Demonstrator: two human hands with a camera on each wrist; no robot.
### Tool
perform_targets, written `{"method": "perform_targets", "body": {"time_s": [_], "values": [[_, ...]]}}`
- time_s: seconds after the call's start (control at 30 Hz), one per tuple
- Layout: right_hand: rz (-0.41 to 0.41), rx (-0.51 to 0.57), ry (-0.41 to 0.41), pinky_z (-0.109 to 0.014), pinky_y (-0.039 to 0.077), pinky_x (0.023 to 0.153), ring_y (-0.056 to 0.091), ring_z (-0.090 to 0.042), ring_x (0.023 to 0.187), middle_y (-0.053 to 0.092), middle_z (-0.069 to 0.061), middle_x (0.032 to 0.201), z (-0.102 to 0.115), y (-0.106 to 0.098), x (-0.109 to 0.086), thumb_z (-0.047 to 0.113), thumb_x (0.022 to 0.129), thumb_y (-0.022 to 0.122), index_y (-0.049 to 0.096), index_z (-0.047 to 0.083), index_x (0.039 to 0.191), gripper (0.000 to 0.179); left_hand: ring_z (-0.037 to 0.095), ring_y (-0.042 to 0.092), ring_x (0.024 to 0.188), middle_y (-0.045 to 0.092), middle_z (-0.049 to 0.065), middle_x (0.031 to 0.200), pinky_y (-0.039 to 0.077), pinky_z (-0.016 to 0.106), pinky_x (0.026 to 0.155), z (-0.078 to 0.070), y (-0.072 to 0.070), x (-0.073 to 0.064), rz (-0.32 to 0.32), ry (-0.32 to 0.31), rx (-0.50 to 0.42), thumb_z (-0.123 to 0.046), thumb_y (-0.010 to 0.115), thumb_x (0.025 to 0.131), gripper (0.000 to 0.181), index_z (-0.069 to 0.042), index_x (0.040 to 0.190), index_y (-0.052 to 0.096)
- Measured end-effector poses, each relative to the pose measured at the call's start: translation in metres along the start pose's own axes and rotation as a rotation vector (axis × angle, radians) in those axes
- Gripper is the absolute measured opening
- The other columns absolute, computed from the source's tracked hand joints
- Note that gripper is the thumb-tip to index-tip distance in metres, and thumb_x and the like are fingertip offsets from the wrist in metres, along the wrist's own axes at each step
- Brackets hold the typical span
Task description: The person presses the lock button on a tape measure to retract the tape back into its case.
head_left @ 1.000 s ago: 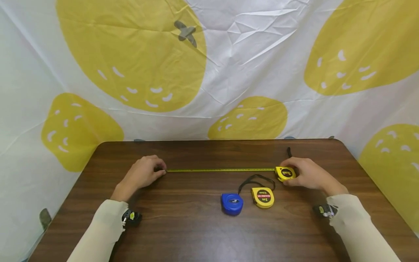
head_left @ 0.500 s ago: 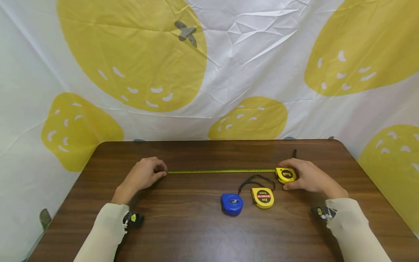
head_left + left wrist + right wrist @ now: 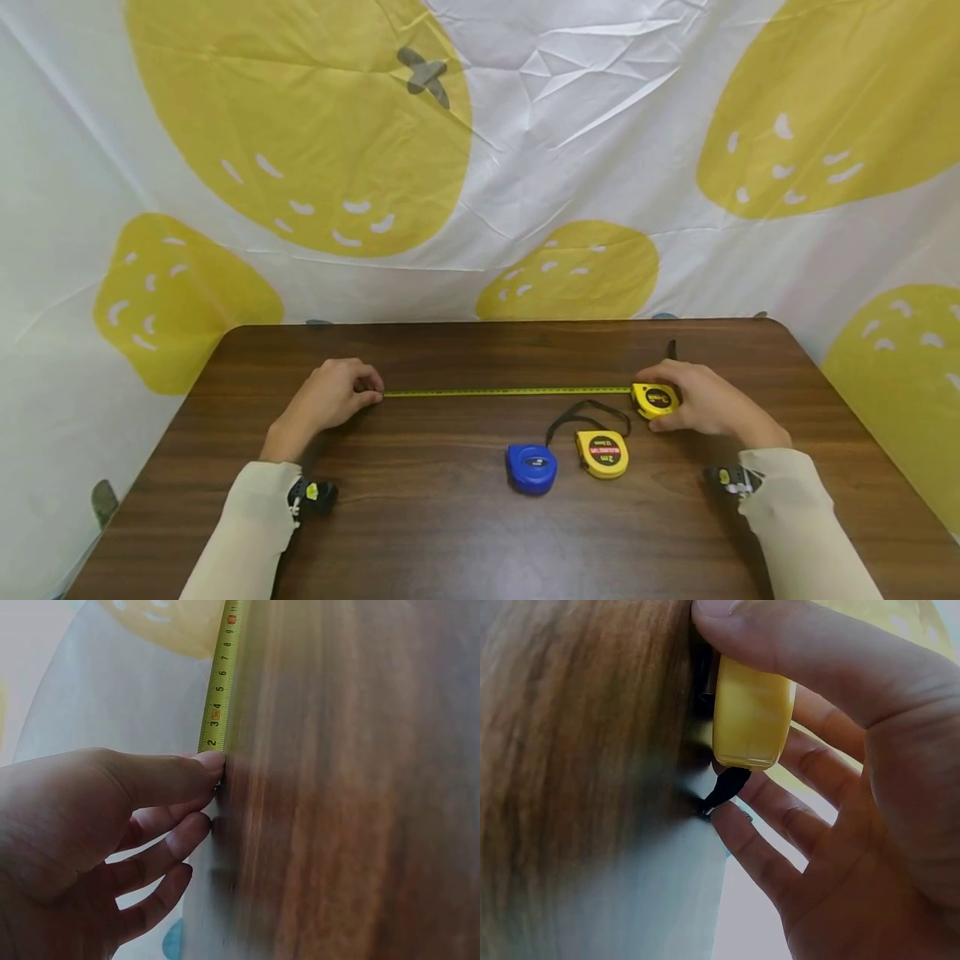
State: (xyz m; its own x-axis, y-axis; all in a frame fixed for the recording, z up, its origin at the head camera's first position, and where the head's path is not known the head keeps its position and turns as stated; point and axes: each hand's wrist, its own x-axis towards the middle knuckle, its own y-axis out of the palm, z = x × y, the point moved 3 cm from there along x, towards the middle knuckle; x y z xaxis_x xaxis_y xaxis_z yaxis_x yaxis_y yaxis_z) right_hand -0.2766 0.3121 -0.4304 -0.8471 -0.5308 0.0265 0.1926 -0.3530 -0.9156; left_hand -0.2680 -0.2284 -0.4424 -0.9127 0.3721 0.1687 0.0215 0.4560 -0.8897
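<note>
My left hand (image 3: 328,402) pinches the end of a yellow tape blade (image 3: 495,392) between thumb and fingers; the left wrist view shows small centimetre numbers on the blade (image 3: 220,697) just past the thumb. The blade runs straight across the table to a yellow tape measure (image 3: 655,401) marked 3m. My right hand (image 3: 708,402) grips that case by its edges, thumb on the near side and fingers on the far side. In the right wrist view the yellow case (image 3: 754,712) sits between thumb and fingers, its black strap (image 3: 729,785) hanging near the fingertips.
Nearer than the blade lie a blue tape measure (image 3: 532,468) and a second yellow tape measure (image 3: 603,453) marked 2m, with a black cord (image 3: 585,408) looped behind them. The brown wooden table (image 3: 420,533) ends at a hanging fruit-print cloth (image 3: 525,167).
The blade stays stretched between my hands at about the same length. Both forearms have shifted slightly inward, and the right fingers have adjusted a little on the case.
</note>
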Motion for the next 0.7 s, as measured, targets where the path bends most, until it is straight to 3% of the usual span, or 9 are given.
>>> {"method": "perform_targets", "body": {"time_s": [0.23, 0.7], "values": [[0.009, -0.020, -0.017, -0.056, 0.054, 0.096, 0.067, -0.029, 0.112, 0.071, -0.007, 0.125, -0.0019, 0.0009, 0.0009, 0.023, 0.083, 0.098, 0.071, 0.003, 0.141, 0.067, 0.016, 0.072, 0.085, 0.074, -0.003, 0.093, 0.059, 0.050, 0.079, -0.0005, -0.0004, 0.0011, -0.017, 0.003, 0.019, -0.010, 0.086, 0.097, 0.011, -0.017, 0.091, 0.080], [-0.019, -0.041, -0.024, -0.050, 0.055, 0.090, 0.065, -0.023, 0.104, 0.070, -0.005, 0.121, 0.0002, -0.0041, -0.0058, 0.024, 0.084, 0.096, 0.076, 0.002, 0.134, 0.057, 0.020, 0.071, 0.087, 0.073, -0.004, 0.093, 0.058, 0.052, 0.078, -0.0047, -0.0024, 0.0045, -0.078, 0.050, 0.046, -0.011, 0.087, 0.096, 0.010, -0.016, 0.092, 0.079]]}}
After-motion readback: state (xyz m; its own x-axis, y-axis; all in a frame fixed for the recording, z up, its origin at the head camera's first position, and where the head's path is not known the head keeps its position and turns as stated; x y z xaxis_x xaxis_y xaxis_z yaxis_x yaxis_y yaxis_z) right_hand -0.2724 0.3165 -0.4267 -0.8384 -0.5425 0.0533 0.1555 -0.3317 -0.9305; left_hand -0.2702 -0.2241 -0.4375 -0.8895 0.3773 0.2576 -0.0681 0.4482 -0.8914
